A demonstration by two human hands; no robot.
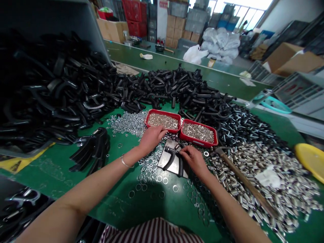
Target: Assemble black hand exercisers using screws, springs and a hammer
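My left hand (pixel 151 138) is at the front edge of the left red tray (pixel 146 119), its fingertips pinched together; whatever is between them is too small to make out. My right hand (pixel 195 159) pinches the upper end of a black curved handle (pixel 172 158) with metal fittings at its top. The handle's two curved arms lie across a flat metal plate (pixel 162 161). Small metal pieces (pixel 163 118) fill the left tray, and small silvery pins (pixel 198 131) fill the right red tray (pixel 215 136). Loose metal rings (pixel 152 165) lie around the plate.
Black handles (pixel 174 84) form a heap behind the trays, spilling from a grey bin (pixel 97 30). Several handles (pixel 97 148) stand bunched at left. To the right are a wooden-handled hammer (pixel 245 180), metal sleeves (pixel 233 189), bolts (pixel 243 125) and a yellow lid (pixel 310 158).
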